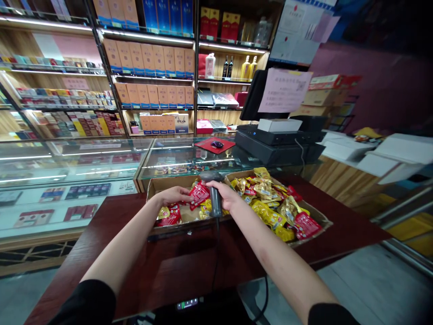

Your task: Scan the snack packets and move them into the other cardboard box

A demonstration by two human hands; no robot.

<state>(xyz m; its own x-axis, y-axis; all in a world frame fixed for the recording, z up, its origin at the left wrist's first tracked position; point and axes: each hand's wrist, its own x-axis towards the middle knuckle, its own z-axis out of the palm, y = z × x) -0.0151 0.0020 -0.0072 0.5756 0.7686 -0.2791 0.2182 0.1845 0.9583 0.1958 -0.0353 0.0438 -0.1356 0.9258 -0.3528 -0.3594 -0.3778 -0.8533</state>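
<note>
My right hand (225,194) is wrapped round the grip of a dark grey barcode scanner (215,201), its cable hanging down over the table edge. Between the fingers of my left hand (174,196) is a red snack packet (200,195), close to the left of the scanner. Both hands are above a shallow cardboard box (187,215) with a few red and yellow packets in it. Beside it on the right, a second cardboard box (323,223) is heaped with gold, yellow and red packets (269,216).
The boxes rest on a dark red wooden table (118,225). Behind stands a glass display counter (169,155) with a mouse (217,144) on a red mat (203,145). A monitor (252,97) and black cash drawer (270,146) are at the right. Stocked shelves line the back wall.
</note>
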